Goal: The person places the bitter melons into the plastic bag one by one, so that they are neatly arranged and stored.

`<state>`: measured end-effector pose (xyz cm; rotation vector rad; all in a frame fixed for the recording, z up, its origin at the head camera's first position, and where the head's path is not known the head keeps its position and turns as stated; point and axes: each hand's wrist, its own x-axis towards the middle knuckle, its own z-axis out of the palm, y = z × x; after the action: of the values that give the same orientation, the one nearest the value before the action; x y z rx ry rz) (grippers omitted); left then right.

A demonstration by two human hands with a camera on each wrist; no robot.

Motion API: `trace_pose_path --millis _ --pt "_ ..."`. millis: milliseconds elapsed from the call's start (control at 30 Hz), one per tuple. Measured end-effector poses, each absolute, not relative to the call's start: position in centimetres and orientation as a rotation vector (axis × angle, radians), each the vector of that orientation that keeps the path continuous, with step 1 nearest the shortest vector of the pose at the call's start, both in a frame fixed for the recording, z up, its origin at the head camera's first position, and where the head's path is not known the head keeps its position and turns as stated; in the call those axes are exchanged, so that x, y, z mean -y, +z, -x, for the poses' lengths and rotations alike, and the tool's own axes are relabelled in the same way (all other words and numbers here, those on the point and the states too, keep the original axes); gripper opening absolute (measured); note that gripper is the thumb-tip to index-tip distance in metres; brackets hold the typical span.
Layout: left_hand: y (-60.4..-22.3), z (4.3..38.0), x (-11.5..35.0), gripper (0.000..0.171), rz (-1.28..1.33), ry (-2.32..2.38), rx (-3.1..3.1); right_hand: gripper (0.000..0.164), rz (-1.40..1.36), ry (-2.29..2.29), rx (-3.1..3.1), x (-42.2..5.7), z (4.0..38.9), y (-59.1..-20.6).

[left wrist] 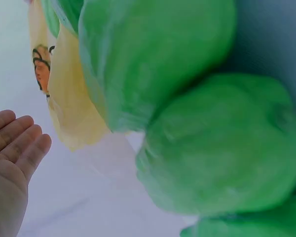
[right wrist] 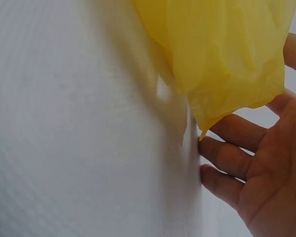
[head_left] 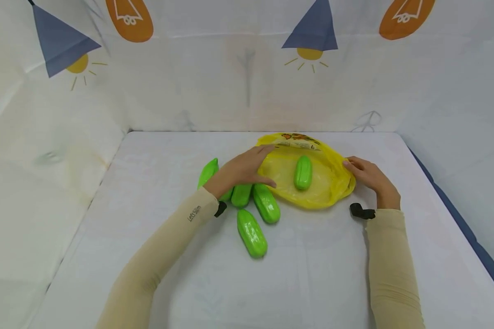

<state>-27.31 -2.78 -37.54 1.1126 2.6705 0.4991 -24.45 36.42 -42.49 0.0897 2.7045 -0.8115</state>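
Observation:
A yellow plastic bag [head_left: 331, 176] lies spread with its mouth wide toward the head camera. Inside it is one glossy green toy vegetable [head_left: 303, 172], shaped like a short cucumber. My right hand [head_left: 370, 176] pinches the bag's right rim, thumb over the edge; in the right wrist view part of the thumb and index finger is hidden by the yellow film [right wrist: 227, 64]. At the left rim my left hand [head_left: 247, 168] is spread, thumb apart from straight fingers, holding nothing. Below and beside it lie several similar green vegetables [head_left: 266, 204], some partly hidden by the hand and wrist.
One green vegetable [head_left: 252, 234] lies nearest the front, on the white tabletop [head_left: 304, 278]. A white sheet [head_left: 214, 82] with lamp prints hangs behind the table, and more sheeting lines both sides. Black straps [head_left: 361, 211] show at the wrists.

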Motion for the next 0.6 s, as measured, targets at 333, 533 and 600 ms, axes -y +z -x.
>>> trace_pose_path --millis 333,533,600 --pt "-37.5 26.8 6.2 0.113 -1.048 0.48 -2.733 0.09 -0.085 -0.8 -2.706 -36.4 24.4 -42.2" --pt "-37.9 26.4 8.1 0.114 -1.025 0.483 -2.761 0.09 -0.087 -0.804 -2.707 -36.4 24.4 -42.4" --pt "-38.2 26.1 8.7 0.114 -1.026 0.479 -2.765 0.089 -0.09 -0.812 -2.706 -36.3 24.4 -42.5"
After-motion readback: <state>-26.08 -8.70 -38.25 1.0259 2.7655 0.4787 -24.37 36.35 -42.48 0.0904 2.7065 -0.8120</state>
